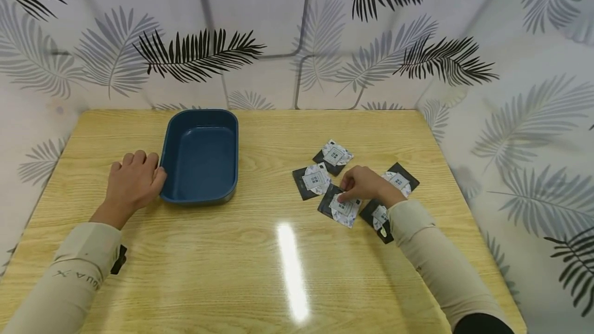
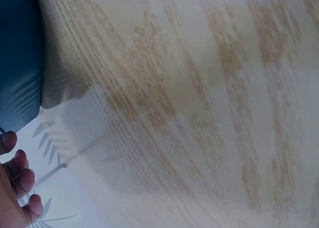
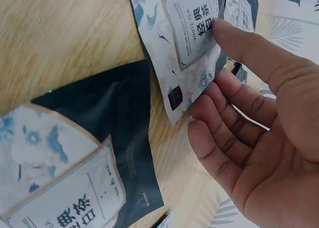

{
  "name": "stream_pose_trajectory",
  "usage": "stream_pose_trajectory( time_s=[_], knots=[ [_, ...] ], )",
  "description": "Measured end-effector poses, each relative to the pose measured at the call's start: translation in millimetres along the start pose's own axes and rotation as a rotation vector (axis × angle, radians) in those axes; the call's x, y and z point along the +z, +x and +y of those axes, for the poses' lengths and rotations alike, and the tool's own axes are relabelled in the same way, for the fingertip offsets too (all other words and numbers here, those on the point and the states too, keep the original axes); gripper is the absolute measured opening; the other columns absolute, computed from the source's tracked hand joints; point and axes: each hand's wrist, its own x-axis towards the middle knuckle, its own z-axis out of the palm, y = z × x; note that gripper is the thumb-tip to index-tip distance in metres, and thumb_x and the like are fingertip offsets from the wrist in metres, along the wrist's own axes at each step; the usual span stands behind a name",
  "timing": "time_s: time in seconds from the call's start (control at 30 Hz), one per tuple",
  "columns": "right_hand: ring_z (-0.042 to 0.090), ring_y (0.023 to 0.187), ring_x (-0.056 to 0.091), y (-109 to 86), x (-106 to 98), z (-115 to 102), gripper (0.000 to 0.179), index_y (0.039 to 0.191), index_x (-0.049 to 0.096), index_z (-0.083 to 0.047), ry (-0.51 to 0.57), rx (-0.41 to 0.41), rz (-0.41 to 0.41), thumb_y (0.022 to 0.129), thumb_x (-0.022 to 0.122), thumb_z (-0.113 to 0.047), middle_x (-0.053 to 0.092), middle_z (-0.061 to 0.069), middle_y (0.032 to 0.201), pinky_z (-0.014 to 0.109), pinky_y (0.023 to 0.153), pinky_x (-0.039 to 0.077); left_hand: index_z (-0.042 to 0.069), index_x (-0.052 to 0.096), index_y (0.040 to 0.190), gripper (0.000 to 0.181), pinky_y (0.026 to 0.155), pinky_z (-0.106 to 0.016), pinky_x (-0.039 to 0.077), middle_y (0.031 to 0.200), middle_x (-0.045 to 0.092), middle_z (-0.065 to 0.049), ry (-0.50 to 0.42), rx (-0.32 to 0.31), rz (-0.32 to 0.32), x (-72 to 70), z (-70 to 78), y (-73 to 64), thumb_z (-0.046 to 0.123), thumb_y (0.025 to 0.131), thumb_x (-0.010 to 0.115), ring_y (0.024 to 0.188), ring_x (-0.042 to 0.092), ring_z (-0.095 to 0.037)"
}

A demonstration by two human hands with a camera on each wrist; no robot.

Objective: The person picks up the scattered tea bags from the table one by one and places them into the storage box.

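My right hand holds a white tea packet by its edge. In the right wrist view, the thumb lies on the printed face of this packet, with the other fingers at its edge. Four-sided packets in black and floral white lie around it: one to the left, one behind, and others to the right, partly hidden by the hand and wrist. My left hand is at the left side of a dark blue bin, loosely bent, its thumb near the rim.
The wooden table meets a leaf-patterned backdrop at the back and right. A bright light reflection crosses the table's middle. Another packet lies close to the right hand in the right wrist view.
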Motion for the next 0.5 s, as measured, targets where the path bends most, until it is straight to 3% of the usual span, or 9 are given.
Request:
stream_pose_trajectory(
  time_s=[0.27,0.5],
  knots=[
    [0.013,0.076,0.059,-1.6,0.4,3.5,0.027,0.094,0.066,-0.004,0.018,-0.017,0.007,0.082,0.081,-0.022,0.067,0.006,0.086,0.028,0.071,0.049,0.0,0.045,0.095,0.026,0.067,-0.045,0.03,0.096,0.047,-0.022,-0.02,0.042,-0.008,0.7,-1.4,2.0,0.022,0.101,0.032,0.082,0.042,-0.038],
    [0.013,0.074,0.056,-4.8,-1.8,4.0,0.027,0.096,0.065,-0.002,0.089,-0.016,-0.008,0.083,0.08,-0.02,0.065,0.006,0.084,0.028,0.069,0.047,-0.003,0.046,0.101,0.03,0.071,-0.049,0.033,0.103,0.049,-0.025,-0.017,0.055,-0.065,1.5,-2.2,4.8,0.021,0.102,0.028,0.089,0.044,-0.041]
  ],
)
